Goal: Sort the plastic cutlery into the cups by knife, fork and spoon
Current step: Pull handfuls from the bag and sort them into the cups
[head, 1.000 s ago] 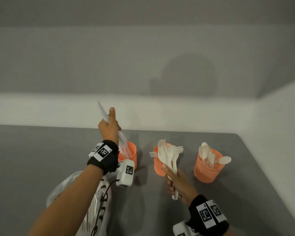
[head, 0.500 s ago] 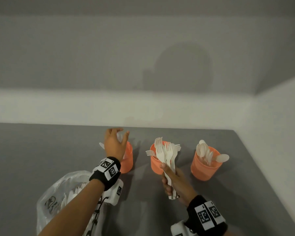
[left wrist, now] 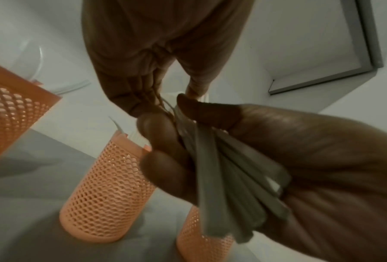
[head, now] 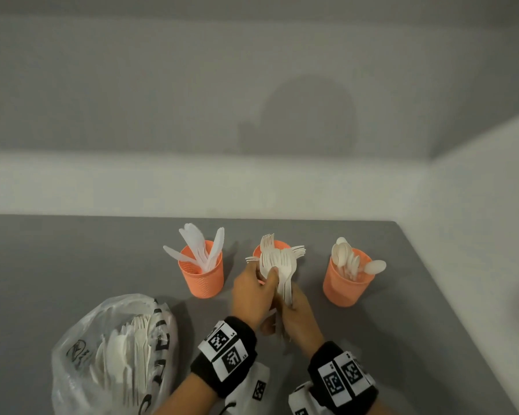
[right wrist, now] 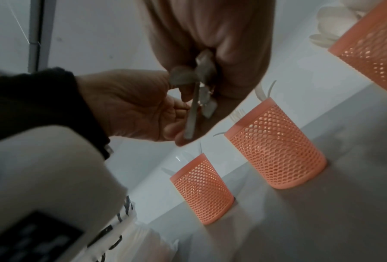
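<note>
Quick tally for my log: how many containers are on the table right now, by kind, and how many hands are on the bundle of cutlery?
Orange perforated plastic cups: 3, holding knives, forks and spoons
Clear plastic bag of white cutlery: 1
Total containers: 4
Hands on the white plastic cutlery bundle: 2, left hand and right hand

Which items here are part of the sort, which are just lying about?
Job: knife cup; fork cup; spoon cup; fork bundle, held by left hand and right hand; cutlery bag.
Lying about: nothing loose; only the table and wall.
</note>
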Demonstrator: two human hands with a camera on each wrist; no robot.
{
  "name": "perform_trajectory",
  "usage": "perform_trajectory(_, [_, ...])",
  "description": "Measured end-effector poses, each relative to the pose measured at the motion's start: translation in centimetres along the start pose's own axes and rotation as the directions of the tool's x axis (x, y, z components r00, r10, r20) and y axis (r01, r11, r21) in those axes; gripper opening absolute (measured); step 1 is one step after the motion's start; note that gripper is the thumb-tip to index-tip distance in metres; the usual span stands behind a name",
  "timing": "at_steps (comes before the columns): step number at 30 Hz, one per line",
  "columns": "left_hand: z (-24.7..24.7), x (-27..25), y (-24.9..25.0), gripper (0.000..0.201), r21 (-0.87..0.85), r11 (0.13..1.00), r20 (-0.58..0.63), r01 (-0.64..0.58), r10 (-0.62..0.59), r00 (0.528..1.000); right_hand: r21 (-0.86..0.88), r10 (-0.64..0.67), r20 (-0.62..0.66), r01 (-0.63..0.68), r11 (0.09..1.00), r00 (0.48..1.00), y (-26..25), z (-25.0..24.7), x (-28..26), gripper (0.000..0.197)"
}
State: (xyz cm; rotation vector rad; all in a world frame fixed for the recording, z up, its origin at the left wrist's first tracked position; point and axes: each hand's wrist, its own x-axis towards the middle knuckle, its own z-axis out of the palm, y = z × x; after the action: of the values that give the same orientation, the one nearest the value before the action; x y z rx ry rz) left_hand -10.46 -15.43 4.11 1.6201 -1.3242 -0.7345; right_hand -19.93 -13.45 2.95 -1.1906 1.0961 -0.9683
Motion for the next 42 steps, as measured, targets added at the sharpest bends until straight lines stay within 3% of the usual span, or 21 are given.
perform_trajectory(5, [-0.1, 1.0, -0.7, 0.019, -0.250, 0.959, -0.031, 0.132, -0.144, 0.989, 0.101, 0.021, -0.011, -0.020, 0.995, 1.000, 0.5, -0.5, -0.1, 0.027])
perform_trajectory(11, [-1.9, 2.0, 0.6, 0.018, -0.600, 0.787, -0.153, 0.141, -0.286, 0.946, 0.108, 0.017, -0.093, -0.007, 0.994, 0.996, 1.2, -1.4, -0.2, 0.020])
perform_trajectory(14, [-1.7, 1.9, 0.5, 0.018, -0.476, 0.861, -0.073, 0.179, -0.241, 0.968, 0.060, -0.002, -0.104, 0.008, 0.998, 0.995, 1.2, -1.5, -0.4, 0.016])
perform_trajectory(18, [0.3, -0.1, 0.4, 0.009, -0.346, 0.927, 0.070, 0.143, -0.126, 0.990, -0.005, -0.028, -0.138, 0.027, 1.000, 0.990, 1.2, -1.0, -0.2, 0.012])
perform_trajectory(22, [1.8, -1.0, 0.5, 0.039, -0.230, 0.967, -0.007, 0.108, -0.113, 0.994, -0.051, -0.040, -0.195, 0.031, 0.998, 0.980, 1.3, -0.7, -0.6, 0.007])
perform_trajectory(27, [2.2, -1.1, 0.5, 0.033, -0.142, 0.987, -0.033, 0.073, -0.078, 0.996, -0.132, -0.080, -0.205, 0.054, 0.990, 0.976, 1.7, -0.8, -0.9, 0.019])
perform_trajectory(30, [2.1, -0.8, 0.1, 0.027, -0.167, 0.981, -0.005, 0.099, -0.101, 0.995, -0.115, -0.107, -0.160, 0.089, 0.989, 0.981, 1.6, -0.8, -0.9, 0.009])
perform_trajectory(35, [1.8, -0.6, -0.3, 0.015, -0.257, 0.963, -0.054, 0.081, -0.098, 0.994, -0.043, -0.106, -0.244, 0.098, 0.994, 0.964, 2.4, -1.1, -0.4, 0.025])
perform_trajectory(37, [1.8, -0.7, -0.2, 0.014, -0.310, 0.948, -0.081, 0.070, -0.099, 0.992, -0.090, -0.119, -0.283, 0.097, 0.991, 0.952, 2.6, -1.4, -0.2, 0.025])
perform_trajectory(40, [2.2, -1.1, 0.5, 0.027, -0.343, 0.937, -0.049, 0.074, -0.097, 0.994, -0.172, -0.148, -0.305, 0.098, 0.980, 0.941, 3.0, -1.3, 0.0, 0.012])
perform_trajectory(42, [2.5, -1.2, 0.9, 0.021, -0.314, 0.946, -0.029, 0.082, -0.096, 0.995, -0.200, -0.173, -0.313, 0.113, 0.973, 0.934, 3.3, -0.9, 0.1, 0.012])
